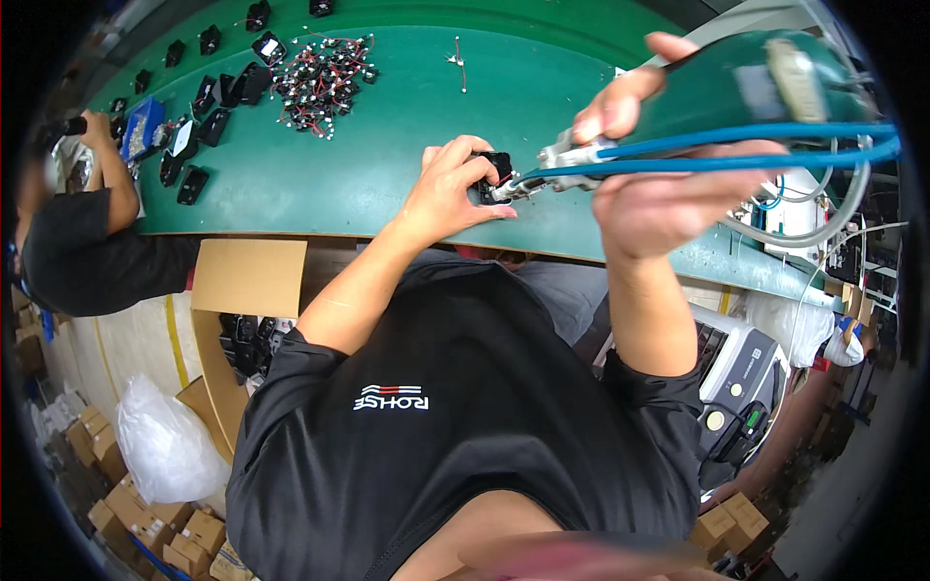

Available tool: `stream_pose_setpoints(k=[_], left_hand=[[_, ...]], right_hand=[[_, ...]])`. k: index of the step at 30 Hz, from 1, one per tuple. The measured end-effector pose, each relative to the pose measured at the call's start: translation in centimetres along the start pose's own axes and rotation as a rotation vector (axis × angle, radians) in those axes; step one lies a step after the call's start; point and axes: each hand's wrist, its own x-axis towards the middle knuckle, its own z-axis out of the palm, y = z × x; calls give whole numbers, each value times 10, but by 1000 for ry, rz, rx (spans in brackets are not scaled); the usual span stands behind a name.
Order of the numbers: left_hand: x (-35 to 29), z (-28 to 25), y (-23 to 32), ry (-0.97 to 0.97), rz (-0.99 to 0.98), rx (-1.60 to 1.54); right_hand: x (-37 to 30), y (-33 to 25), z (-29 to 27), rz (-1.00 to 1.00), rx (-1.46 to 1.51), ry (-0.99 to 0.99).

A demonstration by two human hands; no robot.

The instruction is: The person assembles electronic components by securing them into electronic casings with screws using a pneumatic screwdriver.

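On the green table, my left hand [448, 189] is closed around a small black plastic housing [497, 167], thumb and fingers at its sides. My right hand [659, 205] wraps round what looks like a power screwdriver [765, 87], with a large dark green body and a metal nose. Its palm shows on the near side and some fingers on the far side; the body hides the middle of the hand. The screwdriver's tip meets the housing beside my left fingertips. Blue hoses [717, 145] run from the nose to the right.
A pile of small wired parts [325, 85] lies at the back left, near several black housings [215, 126]. One loose wire piece [460, 66] lies behind my hands. A co-worker's arm [111, 160] reaches in by a blue bin [145, 126]. An open cardboard box [247, 281] stands below the table edge.
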Motion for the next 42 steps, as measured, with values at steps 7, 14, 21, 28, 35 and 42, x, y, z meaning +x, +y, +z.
stream_pose_setpoints(k=[7, 14, 21, 28, 35, 42], left_hand=[[1, -1, 3, 52, 2, -12], [3, -1, 1, 47, -6, -23], [0, 0, 1, 22, -18, 13], [1, 0, 3, -16, -53, 6], [1, 5, 0, 22, -48, 31], [-1, 8, 0, 38, -76, 125]], right_hand=[[-21, 27, -6, 30, -481, 122], [-21, 30, -10, 40, -477, 136], [11, 0, -11, -26, -236, 21], [70, -67, -39, -153, -299, -334], [69, -52, -40, -49, -345, -81], [59, -21, -27, -91, -302, 7]])
